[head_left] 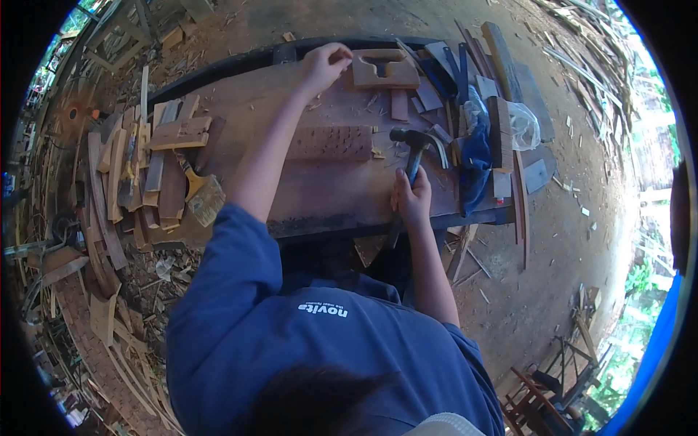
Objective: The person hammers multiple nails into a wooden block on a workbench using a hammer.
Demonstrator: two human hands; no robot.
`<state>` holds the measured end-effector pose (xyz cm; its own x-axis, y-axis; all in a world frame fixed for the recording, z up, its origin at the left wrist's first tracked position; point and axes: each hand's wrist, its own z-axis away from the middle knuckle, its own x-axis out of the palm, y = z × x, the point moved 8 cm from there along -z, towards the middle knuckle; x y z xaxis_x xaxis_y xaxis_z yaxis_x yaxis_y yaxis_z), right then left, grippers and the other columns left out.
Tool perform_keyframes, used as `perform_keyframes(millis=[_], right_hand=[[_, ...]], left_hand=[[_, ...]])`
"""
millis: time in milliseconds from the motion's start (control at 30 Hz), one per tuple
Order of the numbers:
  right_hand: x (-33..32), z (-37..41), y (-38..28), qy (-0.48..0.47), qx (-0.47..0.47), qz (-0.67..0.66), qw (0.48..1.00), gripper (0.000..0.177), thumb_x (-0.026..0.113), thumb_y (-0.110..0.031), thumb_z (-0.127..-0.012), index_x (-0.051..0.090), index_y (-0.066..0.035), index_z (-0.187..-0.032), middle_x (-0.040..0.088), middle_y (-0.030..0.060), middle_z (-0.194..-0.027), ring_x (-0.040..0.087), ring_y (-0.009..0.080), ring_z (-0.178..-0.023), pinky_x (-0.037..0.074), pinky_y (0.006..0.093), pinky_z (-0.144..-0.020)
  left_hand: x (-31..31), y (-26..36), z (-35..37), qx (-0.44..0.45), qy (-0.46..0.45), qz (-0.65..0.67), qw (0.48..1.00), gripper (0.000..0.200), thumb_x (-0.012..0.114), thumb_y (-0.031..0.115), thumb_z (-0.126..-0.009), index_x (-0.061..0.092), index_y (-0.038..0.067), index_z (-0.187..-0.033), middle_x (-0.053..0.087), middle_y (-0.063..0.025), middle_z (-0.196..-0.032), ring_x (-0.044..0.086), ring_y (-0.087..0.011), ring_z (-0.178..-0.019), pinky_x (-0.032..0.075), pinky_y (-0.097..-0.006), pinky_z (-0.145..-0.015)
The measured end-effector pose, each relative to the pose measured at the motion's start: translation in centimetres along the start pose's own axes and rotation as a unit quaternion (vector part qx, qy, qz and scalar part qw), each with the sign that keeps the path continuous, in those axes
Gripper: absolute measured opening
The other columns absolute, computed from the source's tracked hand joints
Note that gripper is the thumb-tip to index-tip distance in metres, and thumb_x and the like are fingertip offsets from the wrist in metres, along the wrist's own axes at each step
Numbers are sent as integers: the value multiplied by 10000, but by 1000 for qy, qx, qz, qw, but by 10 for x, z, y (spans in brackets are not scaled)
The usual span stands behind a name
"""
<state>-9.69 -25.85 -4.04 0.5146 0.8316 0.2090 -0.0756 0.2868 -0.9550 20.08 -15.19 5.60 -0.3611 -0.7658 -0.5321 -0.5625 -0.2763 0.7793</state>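
Far left on the bench [349,195]: stack of wood offcuts [173,134], loose and stiff. Wide brush [195,182] by the stack's right side, bristles toward the near edge. Its handle is the clean place to hold.

Left hand [325,70]: up over the far side, fingers curled in, thumb and forefinger tips close. Can't tell if something small is pinched there.

Nearer the person, mid-bench: long block [331,144] with rows of dark slots, lying flat, left end behind the forearm. Looks dense and rigid, fairly heavy; I'd take it by the long sides, off the slotted face.

Just right of the left hand: cut-out block [402,75], flat on the far side. Can't tell if the fingertips touch it. Stiff, but thin walls round the opening could split; hold by the solid outer edges.

Hammer [415,163]: upright-ish over the near edge, striking face left, claw curving right. Head-heavy, hard, won't flex; lower handle gives the best swing. Right hand [412,198] has fingers wrapped round the handle, well below the head.

Right end: blue cloth [475,166], soft and limp; clear plastic bag [524,125], light, crumply.
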Motion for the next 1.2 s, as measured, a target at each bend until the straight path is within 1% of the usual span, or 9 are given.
perform_keyframes(millis=[67,200,267,367,733,800,867,1033,1200], right_hand=[[3,0,-3,-2,0,-2,1000,161,587,-169,-966,475,-62,-1010,479,-16,-618,455,80,-425,376,238,-394],[9,2,-10,-8,1,13,1000,170,573,-178,-979,445,-73,-942,432,-21,-609,402,66,-437,348,235,-381],[10,3,-11,-10,-2,21,1000,168,573,-176,-979,445,-73,-942,433,-22,-611,404,65,-445,350,235,-381],[10,3,-10,-5,-13,25,1000,161,578,-177,-977,455,-75,-956,440,-23,-603,411,63,-439,358,238,-382],[11,3,-9,0,-19,59,998,150,581,-162,-971,458,-80,-946,443,-21,-627,411,56,-450,345,228,-376],[14,4,-12,-3,-30,67,997,159,566,-179,-981,446,-89,-927,436,-21,-616,406,59,-434,341,230,-365],[17,8,-15,3,-34,82,996,174,545,-208,-994,441,-92,-917,430,-22,-605,401,60,-424,338,229,-360],[53,14,-45,-7,-29,89,996,261,465,-304,-1031,438,-98,-874,416,-21,-577,390,62,-402,327,224,-345],[105,8,-81,-60,-53,244,966,331,432,-355,-1039,463,-95,-837,423,-28,-576,400,55,-420,331,219,-370]], left_hand=[[-22,4,48,-27,62,82,994,133,715,97,-845,672,27,-950,696,-122,-842,668,-159,-813,511,-285,-717],[-29,1,121,-140,82,77,984,105,738,90,-831,688,33,-904,692,-102,-836,652,-128,-793,499,-261,-698],[-28,-3,138,-133,94,61,985,80,745,107,-832,703,46,-861,675,-28,-774,593,-96,-704,474,-247,-667],[-29,2,148,-135,91,-28,986,88,759,114,-816,711,43,-835,676,-60,-790,615,-137,-733,489,-276,-689],[-27,1,154,-103,103,-18,989,87,773,107,-786,725,49,-830,669,-88,-905,654,-202,-808,522,-316,-754],[-31,3,155,-90,109,-24,990,88,775,101,-778,728,48,-830,669,-80,-908,645,-212,-834,520,-328,-763],[-35,16,153,3,126,-70,990,96,779,95,-758,732,53,-830,667,-64,-926,610,-232,-910,510,-350,-794],[-33,15,156,-7,116,-61,991,99,781,101,-748,731,55,-820,667,-56,-938,582,-243,-945,500,-356,-814],[-34,16,157,-4,111,-68,991,95,779,104,-751,729,53,-813,669,-58,-933,595,-247,-929,509,-357,-807]])
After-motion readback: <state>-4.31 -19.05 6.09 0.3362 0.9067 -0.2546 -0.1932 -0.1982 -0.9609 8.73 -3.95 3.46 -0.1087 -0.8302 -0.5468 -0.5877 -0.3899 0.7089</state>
